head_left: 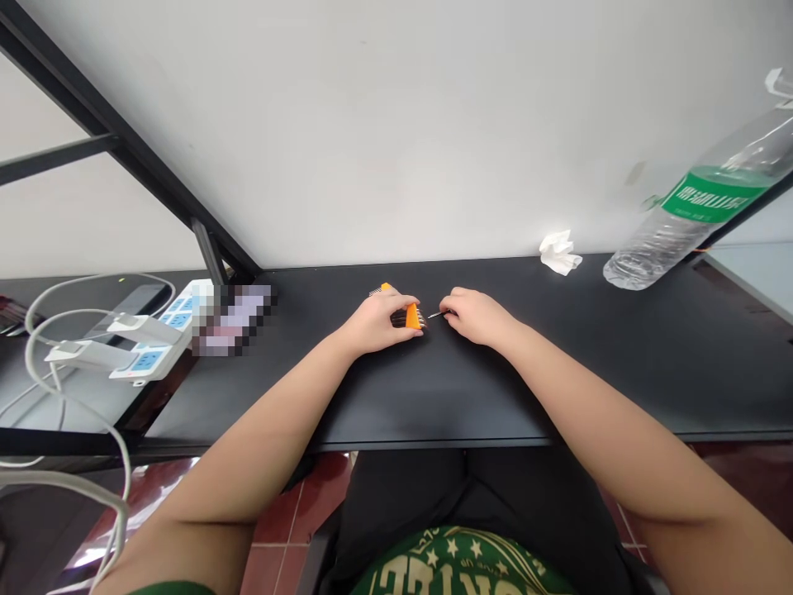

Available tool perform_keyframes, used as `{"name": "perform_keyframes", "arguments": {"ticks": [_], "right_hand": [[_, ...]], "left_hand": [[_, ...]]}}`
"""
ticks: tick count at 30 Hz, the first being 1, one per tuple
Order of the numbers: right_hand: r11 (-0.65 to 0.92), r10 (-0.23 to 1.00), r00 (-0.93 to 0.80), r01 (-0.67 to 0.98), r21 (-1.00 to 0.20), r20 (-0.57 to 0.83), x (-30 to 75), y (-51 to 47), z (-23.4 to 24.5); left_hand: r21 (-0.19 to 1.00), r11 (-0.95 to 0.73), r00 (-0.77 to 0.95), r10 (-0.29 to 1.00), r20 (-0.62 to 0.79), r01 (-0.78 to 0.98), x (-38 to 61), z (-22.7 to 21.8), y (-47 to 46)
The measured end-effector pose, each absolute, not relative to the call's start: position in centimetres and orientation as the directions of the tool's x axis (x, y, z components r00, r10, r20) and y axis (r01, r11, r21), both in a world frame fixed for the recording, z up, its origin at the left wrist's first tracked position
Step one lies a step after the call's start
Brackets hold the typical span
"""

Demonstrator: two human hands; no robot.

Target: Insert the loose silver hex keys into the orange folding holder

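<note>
My left hand (377,322) is closed around an orange holder (413,316) just above the black desk. Several thin rods with silvery tips, which look like small screwdrivers, stick out of its right end; my fingers hide part of the set. A short way to the right, my right hand (474,316) pinches a slim dark screwdriver (435,315). Its metal tip points left, toward the rods, with a small gap between them. The rear of this screwdriver is hidden inside my fingers.
A large plastic bottle (681,219) leans at the back right, near a crumpled white tissue (560,252). On the left lie a power strip (167,326) with plugs and white cables, and a pixelated item (235,321). The desk's front edge (434,444) is close to my body.
</note>
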State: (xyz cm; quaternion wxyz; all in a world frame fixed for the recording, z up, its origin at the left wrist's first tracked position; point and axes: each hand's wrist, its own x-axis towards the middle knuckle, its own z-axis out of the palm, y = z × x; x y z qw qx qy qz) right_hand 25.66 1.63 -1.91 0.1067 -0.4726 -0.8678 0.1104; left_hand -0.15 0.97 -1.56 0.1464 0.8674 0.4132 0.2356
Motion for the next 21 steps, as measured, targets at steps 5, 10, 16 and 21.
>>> {"name": "perform_keyframes", "arguments": {"ticks": [5, 10, 16, 21], "right_hand": [[0.543, 0.835, -0.546, 0.796, -0.267, 0.073, 25.5, 1.5, -1.7], [0.557, 0.827, -0.558, 0.798, -0.229, 0.067, 25.4, 1.3, -1.4], [0.483, 0.858, -0.512, 0.829, -0.283, -0.035, 25.3, 1.0, -0.7], [0.426, 0.854, -0.472, 0.876, -0.227, -0.219, 25.3, 0.1, 0.2]], "left_hand": [[0.451, -0.618, 0.549, 0.784, 0.291, 0.644, -0.1, -1.5, 0.9], [0.453, -0.605, 0.540, 0.794, 0.279, 0.655, -0.1, -1.6, 0.9], [0.453, -0.611, 0.543, 0.789, 0.287, 0.649, -0.2, -1.6, 0.9], [0.454, -0.613, 0.550, 0.787, 0.280, 0.647, -0.2, -1.7, 1.0]]}}
